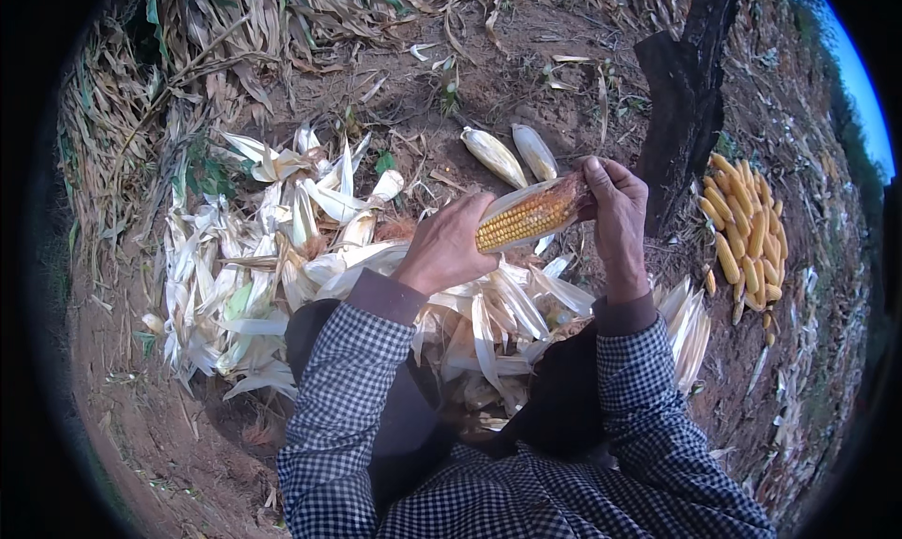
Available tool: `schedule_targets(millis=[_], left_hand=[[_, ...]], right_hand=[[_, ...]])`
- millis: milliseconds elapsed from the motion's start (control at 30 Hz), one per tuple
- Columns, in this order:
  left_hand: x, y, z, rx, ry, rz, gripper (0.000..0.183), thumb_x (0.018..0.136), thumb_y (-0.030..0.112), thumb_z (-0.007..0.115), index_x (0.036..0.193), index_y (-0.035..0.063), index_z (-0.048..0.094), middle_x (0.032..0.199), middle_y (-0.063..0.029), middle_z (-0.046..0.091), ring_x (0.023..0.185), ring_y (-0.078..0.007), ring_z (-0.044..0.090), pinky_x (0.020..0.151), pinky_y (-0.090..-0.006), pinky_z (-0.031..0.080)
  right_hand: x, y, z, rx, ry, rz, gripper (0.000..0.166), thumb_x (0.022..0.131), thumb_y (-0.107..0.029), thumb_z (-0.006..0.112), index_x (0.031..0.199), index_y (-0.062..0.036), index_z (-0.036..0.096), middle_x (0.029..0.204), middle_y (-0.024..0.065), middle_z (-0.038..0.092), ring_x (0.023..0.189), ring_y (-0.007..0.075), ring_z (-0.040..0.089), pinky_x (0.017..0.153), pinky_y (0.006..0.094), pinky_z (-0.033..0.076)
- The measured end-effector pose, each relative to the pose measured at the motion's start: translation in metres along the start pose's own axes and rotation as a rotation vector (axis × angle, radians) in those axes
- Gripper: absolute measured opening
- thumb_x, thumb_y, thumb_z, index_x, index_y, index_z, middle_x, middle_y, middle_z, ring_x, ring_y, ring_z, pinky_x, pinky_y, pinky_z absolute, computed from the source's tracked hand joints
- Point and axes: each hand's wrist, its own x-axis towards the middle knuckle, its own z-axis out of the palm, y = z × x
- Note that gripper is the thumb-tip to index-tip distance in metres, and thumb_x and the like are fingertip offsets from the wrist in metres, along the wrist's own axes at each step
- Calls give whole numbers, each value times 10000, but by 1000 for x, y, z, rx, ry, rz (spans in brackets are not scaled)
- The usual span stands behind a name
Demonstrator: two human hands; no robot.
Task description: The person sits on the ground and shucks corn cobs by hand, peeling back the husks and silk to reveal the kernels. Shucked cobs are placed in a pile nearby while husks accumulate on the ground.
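My left hand [451,245] grips the base end of a partly husked corn ear [527,218], its yellow kernels bare on the upper side with pale husk along the edges. At the ear's tip, my right hand [615,208] pinches the husk and brown silk between thumb and fingers. Just beyond the ear, two corn ears in their husks [492,157] [534,151] lie on the soil. Beneath my hands and to the left spreads a heap of pale, dry corn husks [239,278].
To the right lies a pile of husked yellow corn ears [750,232]. A dark, forked piece of wood [680,95] stands between that pile and the soil ahead. Dry corn stalks and leaves [232,38] are heaped at the upper left. My dark-clothed knees flank the husks.
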Motion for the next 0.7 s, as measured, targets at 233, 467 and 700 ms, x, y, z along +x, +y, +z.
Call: schedule_targets(millis=[233,467,700], left_hand=[[1,17,-18,-214,-40,-76,630,679,191,714,1242,30,482,1077,-140,620,986,-245,622,879,-369,496],[6,17,-10,-173,40,-44,627,703,235,761,1229,26,491,1053,-139,632,972,-253,631,862,-362,504],[7,14,1,-158,71,-45,658,627,117,760,1218,1,495,1057,-149,622,976,-255,623,868,-344,490]], right_hand=[[-4,-16,12,172,-14,21,482,945,-339,563,1213,60,532,1037,130,642,781,158,653,619,282,583],[-9,0,17,-102,-153,-96,386,940,-327,588,1115,15,619,900,11,627,810,70,567,683,232,488],[-7,11,23,-105,-45,-201,308,954,-236,574,808,28,636,688,-72,496,651,21,395,539,213,322]])
